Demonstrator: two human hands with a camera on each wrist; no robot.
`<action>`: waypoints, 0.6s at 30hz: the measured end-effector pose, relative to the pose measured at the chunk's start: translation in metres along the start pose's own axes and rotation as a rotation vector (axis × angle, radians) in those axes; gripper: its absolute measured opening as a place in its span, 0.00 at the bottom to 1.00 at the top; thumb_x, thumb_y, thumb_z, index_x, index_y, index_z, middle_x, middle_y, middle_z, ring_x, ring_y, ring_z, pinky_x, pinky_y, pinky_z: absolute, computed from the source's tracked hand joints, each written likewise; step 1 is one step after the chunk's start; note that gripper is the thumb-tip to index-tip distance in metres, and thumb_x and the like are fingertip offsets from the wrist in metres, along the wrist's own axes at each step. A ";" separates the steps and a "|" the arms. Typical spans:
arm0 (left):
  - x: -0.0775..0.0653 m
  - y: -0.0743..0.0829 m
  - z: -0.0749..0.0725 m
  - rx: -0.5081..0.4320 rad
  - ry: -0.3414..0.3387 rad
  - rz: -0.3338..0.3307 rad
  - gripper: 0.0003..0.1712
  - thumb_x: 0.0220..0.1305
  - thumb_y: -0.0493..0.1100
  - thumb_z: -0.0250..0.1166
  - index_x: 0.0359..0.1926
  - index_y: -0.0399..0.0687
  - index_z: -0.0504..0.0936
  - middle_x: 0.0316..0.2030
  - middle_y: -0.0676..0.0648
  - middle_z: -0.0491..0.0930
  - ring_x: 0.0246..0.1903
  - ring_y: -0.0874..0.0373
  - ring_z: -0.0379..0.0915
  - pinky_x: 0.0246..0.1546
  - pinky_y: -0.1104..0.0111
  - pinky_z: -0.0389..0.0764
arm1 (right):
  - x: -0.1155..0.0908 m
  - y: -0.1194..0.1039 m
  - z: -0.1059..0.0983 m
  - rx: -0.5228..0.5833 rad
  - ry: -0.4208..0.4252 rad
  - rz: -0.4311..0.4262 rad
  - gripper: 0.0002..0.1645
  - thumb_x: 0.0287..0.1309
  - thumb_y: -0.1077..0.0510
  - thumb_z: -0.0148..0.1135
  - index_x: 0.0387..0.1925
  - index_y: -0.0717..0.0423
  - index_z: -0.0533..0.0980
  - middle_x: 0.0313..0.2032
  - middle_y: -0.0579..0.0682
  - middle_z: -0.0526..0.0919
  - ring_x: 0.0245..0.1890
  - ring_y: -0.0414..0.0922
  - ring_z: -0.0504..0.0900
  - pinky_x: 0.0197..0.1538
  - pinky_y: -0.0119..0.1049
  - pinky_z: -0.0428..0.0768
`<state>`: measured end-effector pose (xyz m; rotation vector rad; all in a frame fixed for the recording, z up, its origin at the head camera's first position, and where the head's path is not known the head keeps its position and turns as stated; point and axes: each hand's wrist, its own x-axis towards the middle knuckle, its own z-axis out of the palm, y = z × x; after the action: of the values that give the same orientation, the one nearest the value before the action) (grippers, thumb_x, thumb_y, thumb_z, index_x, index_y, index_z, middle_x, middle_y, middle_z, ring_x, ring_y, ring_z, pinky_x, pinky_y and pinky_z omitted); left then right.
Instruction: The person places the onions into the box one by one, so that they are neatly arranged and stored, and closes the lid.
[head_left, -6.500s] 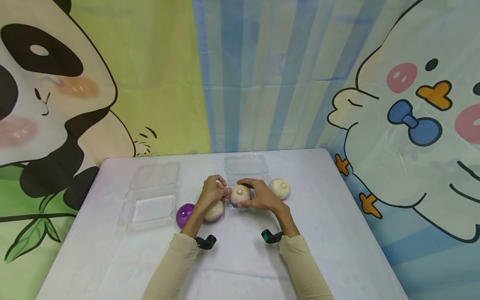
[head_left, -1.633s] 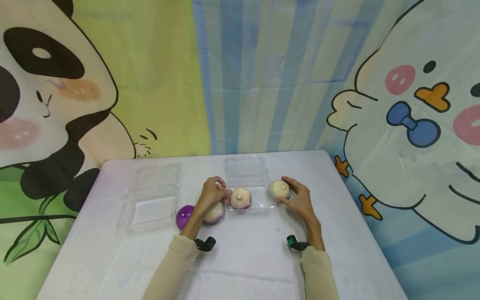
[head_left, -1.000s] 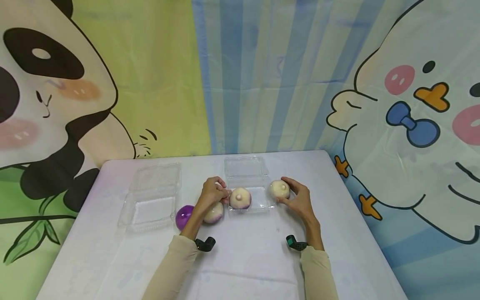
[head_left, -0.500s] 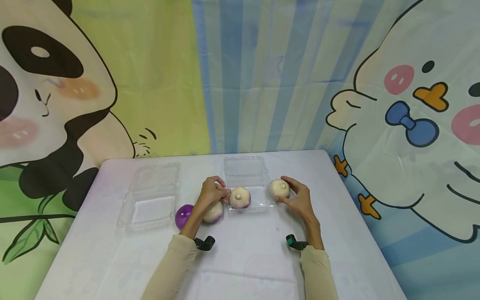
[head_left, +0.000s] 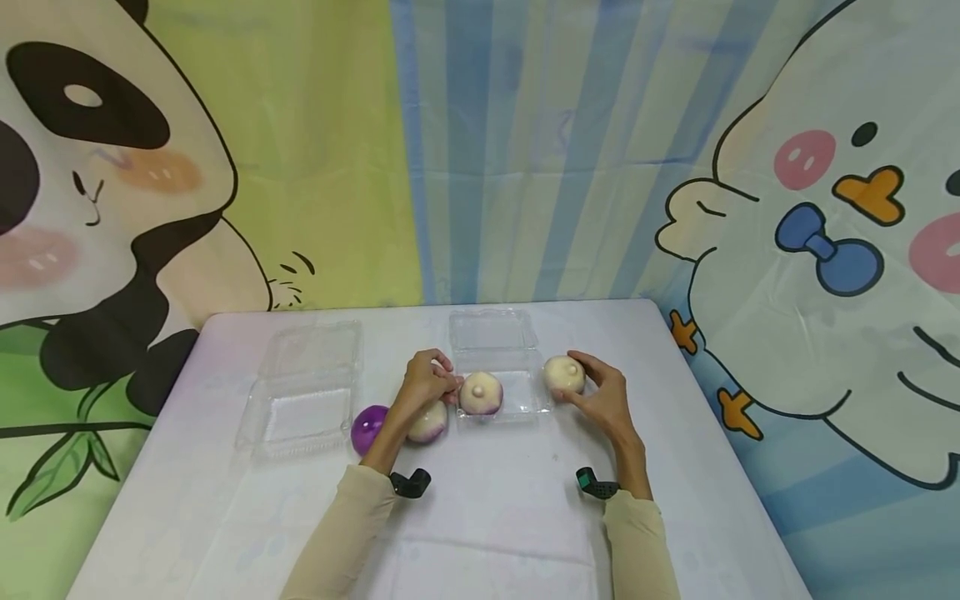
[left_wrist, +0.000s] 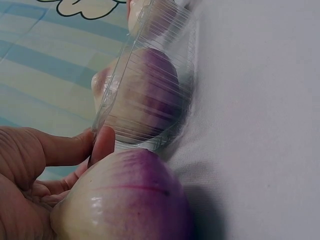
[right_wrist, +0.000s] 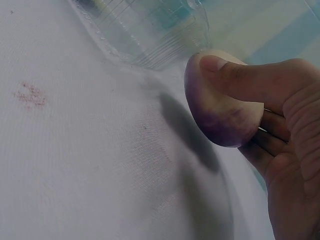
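Observation:
In the head view my left hand (head_left: 424, 385) pinches the left rim of a small clear plastic clamshell box (head_left: 523, 390), whose lid is folded back. A cream and purple turnip (head_left: 481, 393) sits in the left part of this box. My right hand (head_left: 604, 402) grips another turnip (head_left: 565, 375) beside the box's right edge; in the right wrist view this turnip (right_wrist: 220, 107) hangs above the cloth, thumb on its near side. A third turnip (left_wrist: 125, 200) lies on the table under my left hand, its top partly hidden in the head view.
A larger clear clamshell box (head_left: 258, 412) lies open on the left of the white table (head_left: 480, 517). A shiny purple ball-shaped thing (head_left: 368, 428) stands left of my left forearm. Cartoon curtains rise behind the table.
My right hand has let go of the turnip in the box, moved right and taken hold of another, which has just risen slightly and shifted right. My left hand stays on the rim.

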<state>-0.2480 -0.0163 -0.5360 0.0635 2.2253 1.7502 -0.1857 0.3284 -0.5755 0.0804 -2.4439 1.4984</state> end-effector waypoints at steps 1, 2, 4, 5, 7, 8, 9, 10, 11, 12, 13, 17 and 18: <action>0.000 0.001 0.000 0.003 0.001 0.000 0.16 0.64 0.24 0.74 0.48 0.24 0.76 0.22 0.43 0.83 0.14 0.58 0.81 0.20 0.67 0.87 | 0.000 0.000 -0.001 -0.001 0.002 0.004 0.46 0.46 0.63 0.90 0.69 0.60 0.80 0.68 0.61 0.84 0.72 0.58 0.82 0.80 0.53 0.73; 0.000 0.001 0.001 0.006 0.001 -0.001 0.16 0.64 0.24 0.74 0.48 0.24 0.76 0.22 0.43 0.83 0.14 0.58 0.80 0.19 0.68 0.86 | -0.001 -0.001 -0.002 -0.001 0.003 0.007 0.46 0.46 0.63 0.90 0.69 0.60 0.80 0.68 0.61 0.84 0.72 0.57 0.82 0.80 0.52 0.73; 0.001 0.001 0.001 0.009 0.000 -0.003 0.16 0.64 0.24 0.73 0.48 0.24 0.76 0.22 0.43 0.83 0.14 0.58 0.80 0.19 0.69 0.85 | -0.001 -0.001 -0.003 -0.008 0.006 0.006 0.46 0.47 0.63 0.90 0.69 0.60 0.80 0.68 0.61 0.84 0.72 0.57 0.82 0.80 0.52 0.73; 0.001 0.001 0.001 0.010 0.000 -0.004 0.16 0.64 0.24 0.73 0.48 0.24 0.76 0.22 0.43 0.83 0.14 0.58 0.80 0.19 0.69 0.85 | 0.000 -0.001 -0.003 -0.012 0.006 0.005 0.46 0.47 0.63 0.90 0.69 0.60 0.80 0.68 0.61 0.84 0.72 0.57 0.82 0.80 0.52 0.73; 0.001 0.001 0.001 0.014 0.000 -0.004 0.16 0.64 0.24 0.74 0.48 0.24 0.76 0.22 0.43 0.83 0.14 0.58 0.80 0.19 0.69 0.85 | 0.000 -0.002 -0.004 -0.013 0.007 0.004 0.46 0.48 0.62 0.90 0.69 0.61 0.80 0.68 0.61 0.84 0.72 0.57 0.82 0.80 0.52 0.73; 0.001 0.000 0.001 0.016 0.000 -0.004 0.16 0.64 0.24 0.74 0.48 0.24 0.76 0.22 0.43 0.83 0.14 0.58 0.81 0.19 0.69 0.85 | 0.000 -0.002 -0.005 -0.013 0.009 0.002 0.46 0.48 0.63 0.90 0.69 0.61 0.80 0.68 0.61 0.84 0.72 0.57 0.82 0.80 0.53 0.73; 0.001 0.000 0.001 0.016 0.001 -0.004 0.16 0.64 0.24 0.74 0.48 0.24 0.76 0.22 0.43 0.83 0.14 0.58 0.81 0.19 0.69 0.85 | 0.000 -0.003 -0.005 -0.015 0.010 0.002 0.46 0.48 0.62 0.90 0.69 0.61 0.80 0.68 0.61 0.84 0.72 0.58 0.82 0.80 0.53 0.73; 0.001 0.000 0.001 0.014 0.002 -0.005 0.16 0.64 0.24 0.74 0.48 0.24 0.76 0.22 0.43 0.83 0.14 0.58 0.81 0.18 0.69 0.85 | 0.000 -0.004 -0.006 -0.019 0.010 -0.003 0.46 0.48 0.62 0.90 0.69 0.61 0.79 0.68 0.62 0.84 0.72 0.58 0.82 0.80 0.55 0.73; 0.001 0.000 0.001 0.013 0.002 -0.004 0.17 0.64 0.24 0.74 0.48 0.24 0.76 0.21 0.43 0.83 0.14 0.58 0.80 0.18 0.69 0.85 | 0.000 -0.005 -0.006 -0.021 0.011 -0.003 0.45 0.48 0.62 0.90 0.69 0.61 0.79 0.68 0.62 0.84 0.72 0.59 0.82 0.80 0.55 0.73; 0.001 0.000 0.001 0.012 0.002 -0.002 0.17 0.64 0.24 0.74 0.48 0.24 0.76 0.21 0.43 0.83 0.14 0.58 0.80 0.18 0.69 0.85 | 0.000 -0.006 -0.007 -0.024 0.013 -0.003 0.45 0.48 0.62 0.90 0.69 0.61 0.80 0.68 0.62 0.84 0.71 0.59 0.82 0.80 0.56 0.73; 0.001 0.000 0.001 0.011 0.002 -0.001 0.16 0.64 0.24 0.74 0.47 0.25 0.76 0.21 0.43 0.83 0.14 0.58 0.80 0.18 0.69 0.85 | 0.000 -0.007 -0.007 -0.027 0.015 -0.005 0.45 0.48 0.62 0.90 0.69 0.61 0.80 0.68 0.62 0.84 0.71 0.60 0.82 0.80 0.57 0.73; 0.000 0.000 0.000 0.009 0.001 0.006 0.16 0.64 0.24 0.74 0.47 0.26 0.76 0.22 0.42 0.84 0.13 0.59 0.80 0.18 0.70 0.85 | 0.000 -0.010 -0.009 -0.042 0.018 -0.011 0.45 0.48 0.61 0.90 0.69 0.61 0.80 0.68 0.63 0.84 0.71 0.61 0.82 0.79 0.60 0.73; 0.000 0.000 0.000 0.011 0.000 0.007 0.16 0.64 0.24 0.74 0.47 0.26 0.76 0.22 0.42 0.84 0.14 0.59 0.80 0.18 0.70 0.85 | 0.000 -0.011 -0.010 -0.043 0.018 -0.011 0.45 0.48 0.61 0.90 0.69 0.61 0.80 0.68 0.63 0.84 0.71 0.62 0.82 0.80 0.60 0.73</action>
<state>-0.2482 -0.0158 -0.5357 0.0744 2.2378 1.7416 -0.1813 0.3319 -0.5620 0.0709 -2.4561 1.4350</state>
